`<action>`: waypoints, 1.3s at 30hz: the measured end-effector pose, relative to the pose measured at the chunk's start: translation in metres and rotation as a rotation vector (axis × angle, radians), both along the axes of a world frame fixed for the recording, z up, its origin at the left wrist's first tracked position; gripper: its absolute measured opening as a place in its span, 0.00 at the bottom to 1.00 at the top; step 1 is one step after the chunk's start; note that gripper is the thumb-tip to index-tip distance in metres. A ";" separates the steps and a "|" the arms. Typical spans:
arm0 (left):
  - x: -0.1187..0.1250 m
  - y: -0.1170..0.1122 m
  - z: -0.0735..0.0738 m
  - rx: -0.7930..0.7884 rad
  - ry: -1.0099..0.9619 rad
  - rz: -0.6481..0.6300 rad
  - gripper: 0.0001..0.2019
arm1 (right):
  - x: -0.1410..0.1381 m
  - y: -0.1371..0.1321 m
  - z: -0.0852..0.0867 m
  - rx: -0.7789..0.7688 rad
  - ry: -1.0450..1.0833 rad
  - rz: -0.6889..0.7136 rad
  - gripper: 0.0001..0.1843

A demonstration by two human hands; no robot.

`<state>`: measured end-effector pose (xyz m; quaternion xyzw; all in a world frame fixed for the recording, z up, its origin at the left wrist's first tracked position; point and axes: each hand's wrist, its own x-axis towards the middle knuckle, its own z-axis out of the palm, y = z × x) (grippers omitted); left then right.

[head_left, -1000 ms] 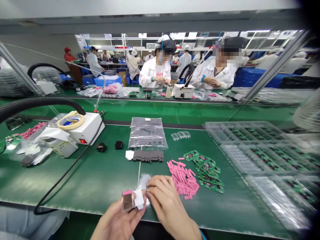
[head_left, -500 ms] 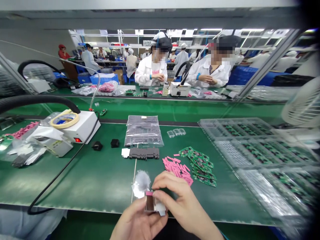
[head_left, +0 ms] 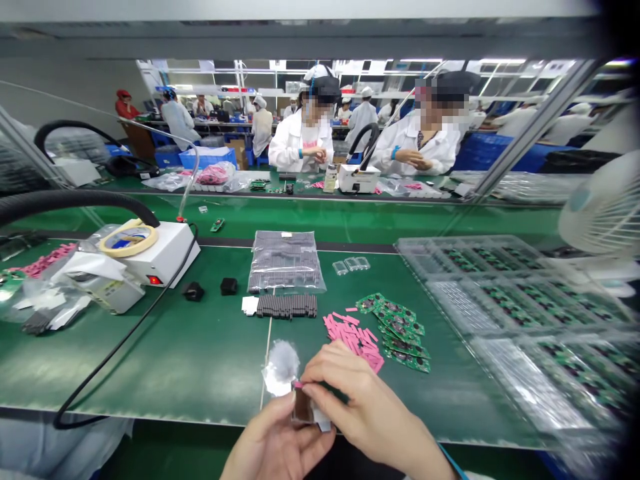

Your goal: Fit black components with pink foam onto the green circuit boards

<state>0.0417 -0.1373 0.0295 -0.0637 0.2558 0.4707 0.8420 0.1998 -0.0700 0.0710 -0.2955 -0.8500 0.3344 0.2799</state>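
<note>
Now the left hand (head_left: 277, 445) pinches a dark plate (head_left: 301, 407) by its edges; the right hand (head_left: 363, 408) nips the pink strip (head_left: 299, 385) at its twelve o'clock; likely light, stiff, fragile.

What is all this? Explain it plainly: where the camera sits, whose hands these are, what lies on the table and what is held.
No machine works here: a person does, with bare hands. The camera sits on that person's head and looks forward and down, so the two hands at the bottom are their own. The left hand grips a small dark part; the right hand pinches a pink strip at its top edge. A scrap of white paper hangs by the part. On the green table lie a pile of pink strips, green circuit boards, a row of dark parts and a bag of more. Left stands a white box with a roll of tape on it; right, clear trays. Beyond, other people in white coats work.
</note>
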 end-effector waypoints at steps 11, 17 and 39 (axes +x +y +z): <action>-0.001 -0.002 -0.005 0.017 -0.088 -0.041 0.07 | -0.004 0.002 0.008 -0.179 0.005 -0.050 0.10; 0.000 0.005 -0.004 0.015 -0.214 0.074 0.16 | -0.001 -0.012 -0.021 -0.499 0.438 -0.330 0.10; 0.025 0.005 -0.005 -0.042 -0.293 0.109 0.12 | 0.015 -0.025 -0.052 -0.536 0.791 -0.484 0.21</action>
